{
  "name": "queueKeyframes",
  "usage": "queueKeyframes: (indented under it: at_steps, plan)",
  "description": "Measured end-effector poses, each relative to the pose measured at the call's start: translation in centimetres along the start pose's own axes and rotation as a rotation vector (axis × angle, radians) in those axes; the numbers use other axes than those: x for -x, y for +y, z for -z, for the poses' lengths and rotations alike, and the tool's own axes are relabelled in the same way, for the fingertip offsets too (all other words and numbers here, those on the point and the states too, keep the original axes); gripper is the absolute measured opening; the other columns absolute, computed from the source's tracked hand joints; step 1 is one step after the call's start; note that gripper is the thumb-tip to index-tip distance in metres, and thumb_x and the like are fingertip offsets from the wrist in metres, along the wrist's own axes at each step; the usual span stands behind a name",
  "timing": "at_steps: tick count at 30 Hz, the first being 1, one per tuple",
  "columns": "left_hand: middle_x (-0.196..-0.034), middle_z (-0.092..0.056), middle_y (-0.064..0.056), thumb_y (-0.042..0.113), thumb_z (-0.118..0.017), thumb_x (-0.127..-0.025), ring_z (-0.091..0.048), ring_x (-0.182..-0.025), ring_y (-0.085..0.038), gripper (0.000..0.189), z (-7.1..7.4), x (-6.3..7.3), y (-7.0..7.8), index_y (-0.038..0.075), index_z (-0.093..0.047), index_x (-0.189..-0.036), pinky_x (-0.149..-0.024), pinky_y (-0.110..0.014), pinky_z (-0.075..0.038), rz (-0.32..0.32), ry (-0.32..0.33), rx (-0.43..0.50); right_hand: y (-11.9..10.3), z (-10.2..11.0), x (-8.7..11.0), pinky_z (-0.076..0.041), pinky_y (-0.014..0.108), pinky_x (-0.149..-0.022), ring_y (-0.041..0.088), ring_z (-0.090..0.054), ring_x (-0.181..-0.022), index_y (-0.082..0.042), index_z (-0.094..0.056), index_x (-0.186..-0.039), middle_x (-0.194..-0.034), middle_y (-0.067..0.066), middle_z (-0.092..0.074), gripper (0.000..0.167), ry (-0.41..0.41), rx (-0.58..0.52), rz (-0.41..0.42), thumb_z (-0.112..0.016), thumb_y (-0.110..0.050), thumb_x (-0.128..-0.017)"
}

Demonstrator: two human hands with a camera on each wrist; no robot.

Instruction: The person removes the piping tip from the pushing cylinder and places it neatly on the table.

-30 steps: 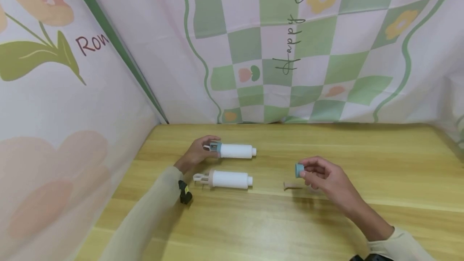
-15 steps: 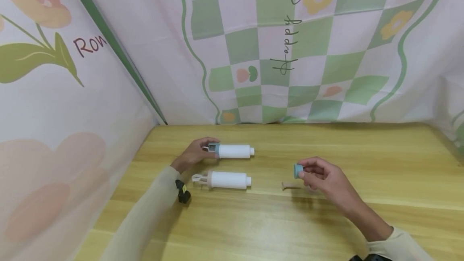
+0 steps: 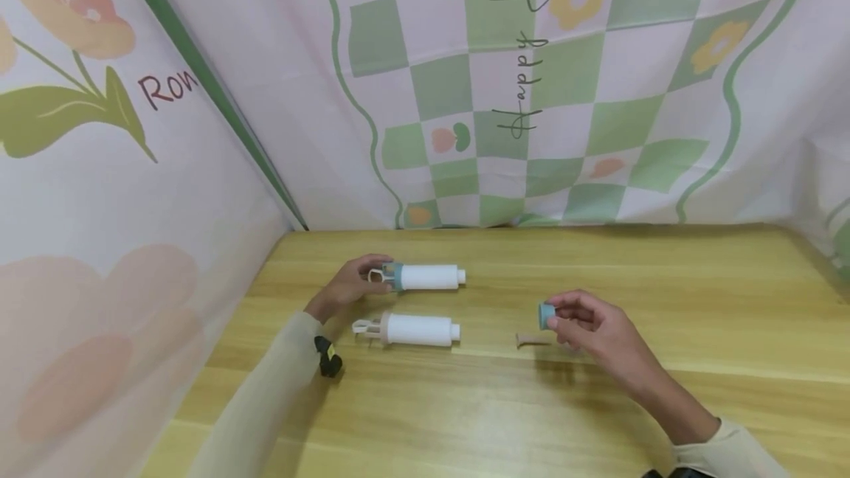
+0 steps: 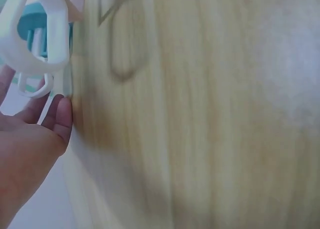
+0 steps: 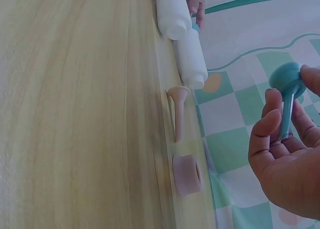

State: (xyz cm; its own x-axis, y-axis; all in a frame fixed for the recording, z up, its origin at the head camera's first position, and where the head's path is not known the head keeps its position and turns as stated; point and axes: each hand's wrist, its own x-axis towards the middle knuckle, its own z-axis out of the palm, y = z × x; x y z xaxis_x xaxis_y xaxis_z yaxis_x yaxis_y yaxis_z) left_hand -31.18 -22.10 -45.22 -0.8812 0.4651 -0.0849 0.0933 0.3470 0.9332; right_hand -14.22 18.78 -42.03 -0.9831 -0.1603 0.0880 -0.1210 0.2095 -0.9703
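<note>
A white cylinder with a teal frame and white loop handle lies on the wooden table, its narrow tip to the right. My left hand is at its handle end, fingers and thumb spread loosely on either side. In the left wrist view the fingers show behind the white loop; their tips are partly hidden. Nearer me lies a similar white cylinder with a pinkish frame. Above the table at right, my right hand pinches a teal cap with a stem.
A pinkish stick with a flared end lies under my right hand, beside a pinkish ring-shaped cap. Patterned cloth hangs along the back edge and left side of the table.
My left hand has slid left along the teal-framed cylinder and its fingers have loosened, uncovering more of the handle. My right hand has stayed nearly still with the teal cap.
</note>
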Motion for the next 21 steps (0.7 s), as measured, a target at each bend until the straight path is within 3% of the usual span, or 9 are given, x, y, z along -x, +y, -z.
queueKeyframes:
  at_steps: [5,9,15,21]
  plan:
    - [-0.143,-0.048,-0.020,0.013,-0.077,-0.088,-0.047,-0.126,-0.037,0.064,0.4,1.0,0.0,0.006,-0.049,-0.146,-0.105,-0.052,-0.040,0.004,0.050,-0.055,-0.2,0.0,0.1,-0.057,0.034,-0.071,0.027,-0.065,-0.088,0.006,-0.054,-0.129,-0.108,0.018,-0.061,0.036,0.003,-0.011,0.001,-0.061,-0.016,-0.101]
    - [-0.147,-0.043,-0.022,0.014,-0.076,-0.089,-0.041,-0.131,-0.040,0.064,0.7,1.9,0.1,0.007,-0.048,-0.146,-0.107,-0.059,-0.035,0.005,0.104,-0.092,-0.2,0.0,0.2,-0.056,0.033,-0.070,0.026,-0.065,-0.086,0.005,-0.054,-0.129,-0.108,0.017,-0.062,0.036,0.012,-0.008,-0.002,-0.060,-0.016,-0.102]
    - [-0.147,-0.044,-0.020,0.012,-0.076,-0.088,-0.036,-0.134,-0.042,0.061,0.6,3.1,0.3,0.005,-0.051,-0.143,-0.106,-0.058,-0.035,-0.052,0.200,-0.142,-0.2,-0.1,0.3,-0.056,0.033,-0.069,0.024,-0.066,-0.085,0.006,-0.055,-0.130,-0.107,0.016,-0.064,0.035,0.025,-0.003,0.008,-0.060,-0.016,-0.102]
    - [-0.144,-0.046,-0.017,0.014,-0.078,-0.087,-0.036,-0.135,-0.041,0.058,0.1,3.9,0.8,0.007,-0.056,-0.139,-0.105,-0.057,-0.036,-0.099,0.281,-0.265,-0.2,-0.5,0.3,-0.057,0.035,-0.070,0.029,-0.065,-0.086,0.002,-0.060,-0.127,-0.104,0.014,-0.065,0.033,0.012,0.008,0.039,-0.062,-0.018,-0.101]
